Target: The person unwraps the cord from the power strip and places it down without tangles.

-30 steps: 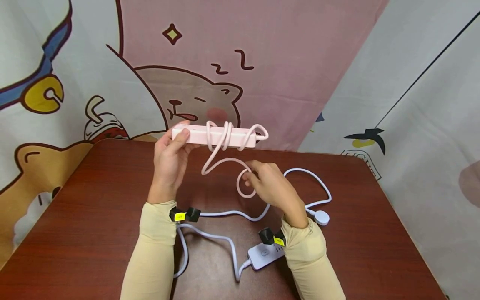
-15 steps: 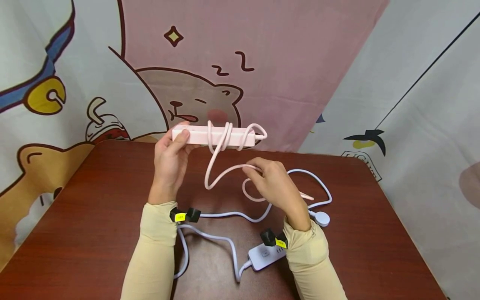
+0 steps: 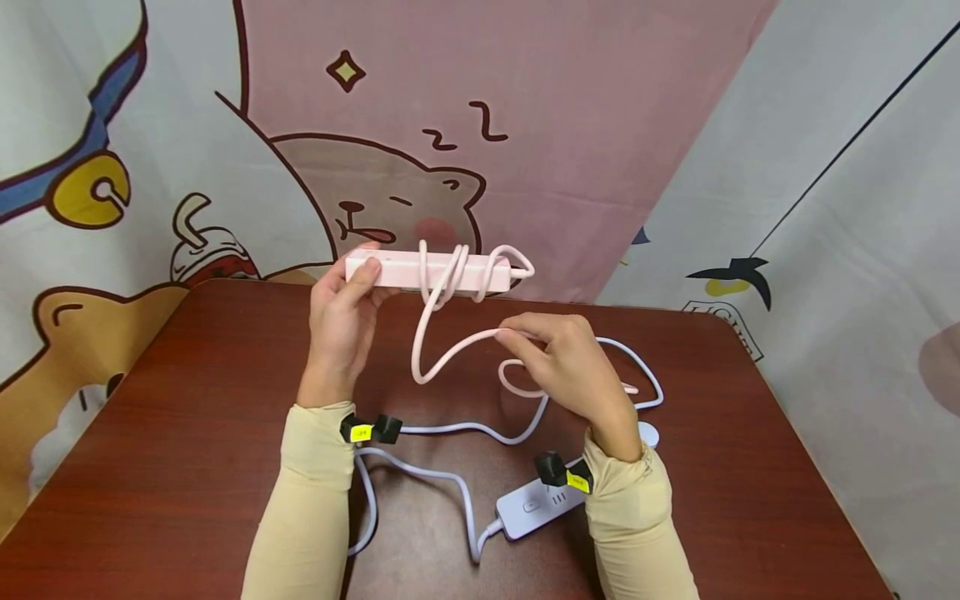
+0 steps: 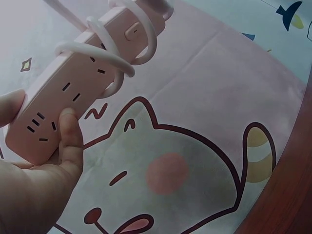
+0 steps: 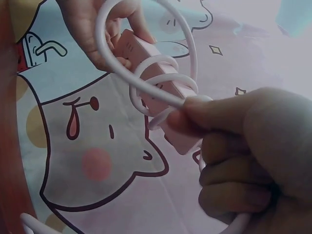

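A pink power strip (image 3: 401, 271) is held up above the table's far edge, its cord wound several times around the body. My left hand (image 3: 339, 321) grips its left end; in the left wrist view the sockets of the power strip (image 4: 58, 107) face the camera. Lower and to the right, my right hand (image 3: 573, 367) pinches the pink cord (image 3: 457, 346) between thumb and fingertips. A slack bend of cord hangs between the strip and that hand. In the right wrist view the cord (image 5: 141, 87) curves in a large loop in front of the strip.
On the brown table (image 3: 187, 442) lies a white power strip (image 3: 525, 507), partly behind the right wrist. Its pale cord (image 3: 450, 477) winds across the tabletop. A round white plug (image 3: 648, 434) sits behind the right forearm. A printed curtain (image 3: 585, 125) hangs behind the table.
My right hand has moved to the right along with the cord, and the hanging bend between it and the strip has grown longer. The left hand holds the strip in nearly the same place.
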{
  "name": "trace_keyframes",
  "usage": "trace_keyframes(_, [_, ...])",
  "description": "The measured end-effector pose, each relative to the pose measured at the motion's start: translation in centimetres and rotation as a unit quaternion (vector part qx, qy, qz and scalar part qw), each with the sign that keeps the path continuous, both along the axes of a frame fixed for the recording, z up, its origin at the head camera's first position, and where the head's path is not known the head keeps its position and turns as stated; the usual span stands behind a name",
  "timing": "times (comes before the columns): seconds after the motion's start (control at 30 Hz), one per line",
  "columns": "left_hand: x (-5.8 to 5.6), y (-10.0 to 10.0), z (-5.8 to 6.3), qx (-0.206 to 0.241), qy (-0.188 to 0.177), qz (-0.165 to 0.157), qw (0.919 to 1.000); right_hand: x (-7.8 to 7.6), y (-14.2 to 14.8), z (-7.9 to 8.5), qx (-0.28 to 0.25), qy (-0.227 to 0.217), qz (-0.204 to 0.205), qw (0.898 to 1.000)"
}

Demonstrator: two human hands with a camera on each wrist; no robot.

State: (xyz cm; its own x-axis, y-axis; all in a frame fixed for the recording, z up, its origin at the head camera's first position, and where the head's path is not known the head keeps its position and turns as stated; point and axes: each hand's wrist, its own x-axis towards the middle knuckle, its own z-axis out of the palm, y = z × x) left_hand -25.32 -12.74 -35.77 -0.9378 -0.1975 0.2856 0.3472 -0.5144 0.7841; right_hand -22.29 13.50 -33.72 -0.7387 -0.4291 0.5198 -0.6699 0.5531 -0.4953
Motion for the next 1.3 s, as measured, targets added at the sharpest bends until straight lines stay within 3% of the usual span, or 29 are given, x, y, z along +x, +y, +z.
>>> trace_keyframes(0.2, [0.1, -0.1, -0.1, -0.014, -0.008, 0.002, 0.9999, 0.1, 0.3, 0.2, -0.047, 0.037, 0.013, 0.998])
trace_keyframes(0.57, [0.1, -0.1, -0.1, -0.041, -0.016, 0.013, 0.9990, 0.0, 0.7, 0.4, -0.120, 0.117, -0.025, 0.986])
trace_keyframes(0.93, [0.2, -0.1, 0.0, -0.071, -0.038, -0.003, 0.9968, -0.1, 1.0, 0.7, -0.208, 0.124, -0.095, 0.966])
trace_keyframes(1.1, [0.2, 0.0, 0.0, -0.083, -0.042, -0.016, 0.9956, -0.2, 1.3, 0.6, -0.213, 0.125, -0.123, 0.961])
trace_keyframes(1.3, [0.2, 0.1, 0.0, -0.097, -0.047, -0.038, 0.9935, -0.4, 1.2, 0.7, -0.214, 0.126, -0.128, 0.960])
